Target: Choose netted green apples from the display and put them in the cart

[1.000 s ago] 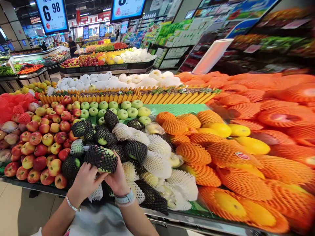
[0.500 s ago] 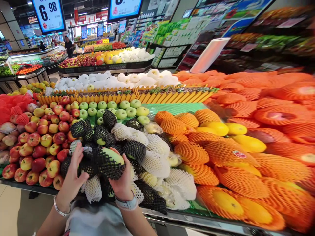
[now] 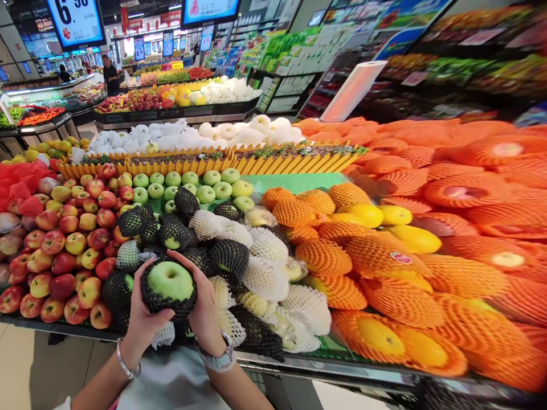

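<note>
A green apple [image 3: 171, 280] in a black foam net sits between my two hands, its dimpled top facing up at me. My left hand [image 3: 144, 310] wraps its left side, with the thumb across the front of the net. Against the right side presses my right hand [image 3: 205, 307], fingers curved round the net. Just beyond lie several fruits in black nets [image 3: 174, 230] and others in white foam nets [image 3: 267, 273]. Below the held apple, a white-netted fruit [image 3: 164, 335] shows partly behind my left wrist.
Red apples [image 3: 64, 259] are heaped at left, bare green apples [image 3: 173, 179] behind. Orange-netted melons [image 3: 378, 290] fill the right. A yellow slatted divider [image 3: 273, 162] crosses the display; a plastic bag roll [image 3: 354, 91] stands at the back. The metal counter edge [image 3: 342, 367] runs in front.
My left hand has come in and closed on the apple, which my right hand alone held before. The apple has turned so its top faces me. The view has shifted slightly.
</note>
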A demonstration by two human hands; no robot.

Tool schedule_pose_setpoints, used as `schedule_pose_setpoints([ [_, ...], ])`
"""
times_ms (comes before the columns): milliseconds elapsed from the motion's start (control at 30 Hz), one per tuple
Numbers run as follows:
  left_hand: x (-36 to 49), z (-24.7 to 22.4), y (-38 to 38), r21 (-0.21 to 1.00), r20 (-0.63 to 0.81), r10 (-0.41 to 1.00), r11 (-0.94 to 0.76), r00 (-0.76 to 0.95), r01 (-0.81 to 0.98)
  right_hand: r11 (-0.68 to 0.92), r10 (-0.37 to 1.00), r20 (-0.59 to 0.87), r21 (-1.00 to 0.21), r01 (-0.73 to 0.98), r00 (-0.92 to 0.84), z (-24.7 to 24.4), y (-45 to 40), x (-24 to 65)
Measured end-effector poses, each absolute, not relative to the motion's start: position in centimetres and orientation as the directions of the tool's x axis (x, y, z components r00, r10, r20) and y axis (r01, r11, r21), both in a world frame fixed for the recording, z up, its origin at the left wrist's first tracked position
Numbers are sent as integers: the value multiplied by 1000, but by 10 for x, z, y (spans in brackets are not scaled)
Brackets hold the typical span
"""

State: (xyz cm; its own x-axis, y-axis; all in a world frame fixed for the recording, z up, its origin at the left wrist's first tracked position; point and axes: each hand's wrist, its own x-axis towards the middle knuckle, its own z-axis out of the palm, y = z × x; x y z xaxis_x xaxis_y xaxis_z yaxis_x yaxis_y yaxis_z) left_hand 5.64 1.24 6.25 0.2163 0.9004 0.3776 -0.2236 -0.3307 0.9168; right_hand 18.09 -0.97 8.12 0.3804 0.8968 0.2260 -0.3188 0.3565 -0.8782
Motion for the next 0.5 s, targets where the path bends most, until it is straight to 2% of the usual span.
schedule_pose_setpoints([
  [133, 54, 59, 15, 910, 399, 897, -362, 191, -201, 291, 946, 195, -861, -417, 258, 88, -8, 189],
  [200, 52, 60, 18, 917, 387, 901, -353, 196, -188, 289, 950, 213, -875, -388, 228, 91, -7, 196],
  [267, 48, 62, 20, 919, 385, 900, -356, 203, -167, 291, 951, 245, -916, -278, 188, 94, -5, 204],
  [367, 41, 69, 22, 891, 454, 864, -438, 218, -121, 305, 949, 301, -952, -19, 97, 102, -1, 221],
  [500, 31, 78, 22, 828, 548, 780, -557, 302, -63, 363, 930, 327, -892, 270, -170, 113, 10, 239],
])
